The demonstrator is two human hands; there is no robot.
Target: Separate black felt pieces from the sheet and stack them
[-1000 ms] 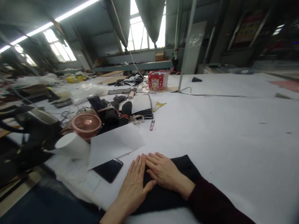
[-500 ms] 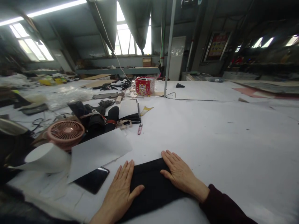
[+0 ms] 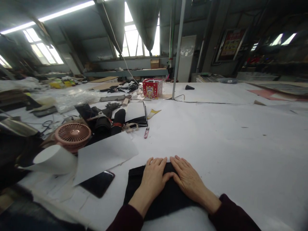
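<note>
A matte black cloth (image 3: 168, 199) lies flat on the white bench (image 3: 216, 134), roughly four-sided, slightly aslant, its far edge partly hidden.

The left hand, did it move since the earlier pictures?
Yes. The left hand moved rightward, away from the phone lying on the table; black cloth now shows on its left side.

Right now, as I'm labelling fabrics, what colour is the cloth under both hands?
The cloth is black; see the head view.
</note>
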